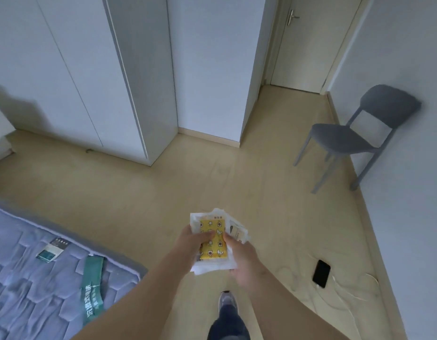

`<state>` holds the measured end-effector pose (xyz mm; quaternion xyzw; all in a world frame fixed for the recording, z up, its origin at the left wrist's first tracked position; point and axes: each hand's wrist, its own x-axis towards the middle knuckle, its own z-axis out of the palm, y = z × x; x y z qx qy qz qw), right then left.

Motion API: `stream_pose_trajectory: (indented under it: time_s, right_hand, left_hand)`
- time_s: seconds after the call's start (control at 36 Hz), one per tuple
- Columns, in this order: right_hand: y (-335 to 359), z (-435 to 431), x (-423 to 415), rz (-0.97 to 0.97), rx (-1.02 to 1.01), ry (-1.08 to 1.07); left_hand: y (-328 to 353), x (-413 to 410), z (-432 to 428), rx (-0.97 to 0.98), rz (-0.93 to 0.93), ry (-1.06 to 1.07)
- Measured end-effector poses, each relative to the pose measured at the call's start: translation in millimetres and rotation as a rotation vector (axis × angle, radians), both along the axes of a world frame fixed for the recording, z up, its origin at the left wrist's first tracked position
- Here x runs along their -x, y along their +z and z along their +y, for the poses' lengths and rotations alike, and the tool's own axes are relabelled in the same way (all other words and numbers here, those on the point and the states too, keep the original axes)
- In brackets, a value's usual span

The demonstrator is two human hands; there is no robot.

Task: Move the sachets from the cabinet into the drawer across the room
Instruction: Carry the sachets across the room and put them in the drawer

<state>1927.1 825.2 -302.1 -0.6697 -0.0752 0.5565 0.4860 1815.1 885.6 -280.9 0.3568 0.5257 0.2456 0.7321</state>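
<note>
Left hand point(191, 244) and right hand point(245, 263) fingers point(207, 236) grip sachets point(213, 244) over wood floor point(151, 197) between mattress point(23, 285) and chair point(345, 141).

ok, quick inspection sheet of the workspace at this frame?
Surface: light wood floor, person walking across it.
Job's things: sachets stacked in a bundle, yellow patterned one on top; no drawer seen.
Clutter: black phone lying on the floor; small box and green strap on the mattress.
Grippers: left hand and right hand both hold the bundle, thumbs on top, other fingers underneath.
Cables: thin white cable loose on the floor by the phone.
Surroundings: white wardrobe with doors closed, closed door, grey chair against the wall.
</note>
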Motion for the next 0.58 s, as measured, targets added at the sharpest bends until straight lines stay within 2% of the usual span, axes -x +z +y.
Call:
stream_pose_trajectory:
  time_s: [0.19, 0.36, 0.58]
  right_hand:
    - [5.5, 169.4, -55.5, -0.031, -0.055, 0.176]
    - [4.4, 288.2, -40.5, 0.024, -0.013, 0.365]
    - [-5.0, 466.7, -7.4, 0.036, 0.004, 0.435]
  left_hand:
    - [1.0, -40.7, 146.5, -0.004, -0.012, 0.184]
    - [3.2, -22.4, 247.4, 0.067, 0.008, 0.358]
    - [-8.0, 14.9, 414.6, 0.091, 0.032, 0.432]
